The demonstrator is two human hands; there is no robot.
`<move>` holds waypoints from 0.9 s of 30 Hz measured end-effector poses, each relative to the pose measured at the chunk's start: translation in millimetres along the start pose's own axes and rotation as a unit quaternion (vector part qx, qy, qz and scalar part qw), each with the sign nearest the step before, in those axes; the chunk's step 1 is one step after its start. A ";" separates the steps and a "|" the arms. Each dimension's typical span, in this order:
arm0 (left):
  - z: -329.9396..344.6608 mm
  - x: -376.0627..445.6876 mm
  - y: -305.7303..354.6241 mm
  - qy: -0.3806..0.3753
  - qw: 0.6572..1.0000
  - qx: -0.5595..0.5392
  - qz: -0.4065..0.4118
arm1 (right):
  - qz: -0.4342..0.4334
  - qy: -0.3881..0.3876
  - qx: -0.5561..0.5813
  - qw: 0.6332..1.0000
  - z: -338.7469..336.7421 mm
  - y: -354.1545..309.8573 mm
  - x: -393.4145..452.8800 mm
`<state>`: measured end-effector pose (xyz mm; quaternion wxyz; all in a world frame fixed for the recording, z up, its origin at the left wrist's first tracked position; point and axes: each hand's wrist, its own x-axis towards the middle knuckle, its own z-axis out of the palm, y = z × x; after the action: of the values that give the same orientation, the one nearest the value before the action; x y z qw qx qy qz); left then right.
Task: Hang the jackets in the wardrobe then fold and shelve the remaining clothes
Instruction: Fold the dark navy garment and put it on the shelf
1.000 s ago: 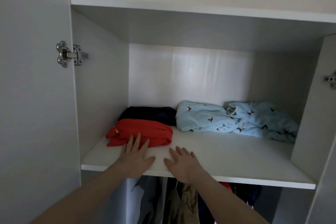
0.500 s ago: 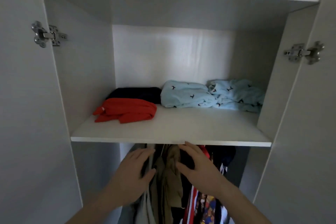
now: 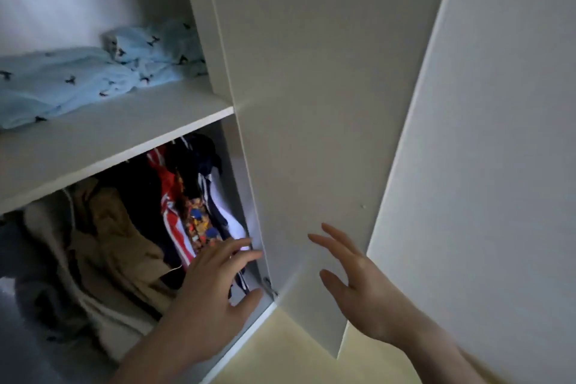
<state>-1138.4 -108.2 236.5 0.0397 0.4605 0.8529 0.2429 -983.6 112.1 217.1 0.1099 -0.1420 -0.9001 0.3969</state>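
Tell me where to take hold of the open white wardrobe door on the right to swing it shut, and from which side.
Grip the white wardrobe door by its free vertical edge, low down near the right hand, coming from the right. No handle shows on this flat panel, and its hinge sits at the left edge beside the left hand, so the far edge probably gives the best leverage.

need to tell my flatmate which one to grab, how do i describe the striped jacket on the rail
Look under the white shelf, where clothes hang. Right of the tan jacket, just above the left hand, hangs the striped jacket: the only one with red and white stripes.
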 end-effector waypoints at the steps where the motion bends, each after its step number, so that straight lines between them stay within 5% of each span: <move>1: 5.4 8.5 9.1 -0.022 0.999 -0.003 0.031 | 0.029 0.024 -0.002 0.999 -8.8 5.3 -17.5; 11: 76.0 56.7 116.2 -0.183 0.936 -0.083 0.289 | 0.287 0.240 -0.013 0.927 -19.4 6.7 -193.9; 18: 130.1 -8.0 203.3 -0.292 0.861 -0.112 0.400 | 0.389 0.348 -0.026 0.852 3.4 -16.2 -329.3; 27: 192.9 -133.5 358.1 -0.340 0.765 -0.116 0.534 | 0.472 0.469 -0.031 0.746 17.2 -43.3 -540.8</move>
<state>-731.4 21.2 207.6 0.2440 0.8859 0.3651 0.1495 -490.3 -113.0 192.0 0.3123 -0.7203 -0.5651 0.2536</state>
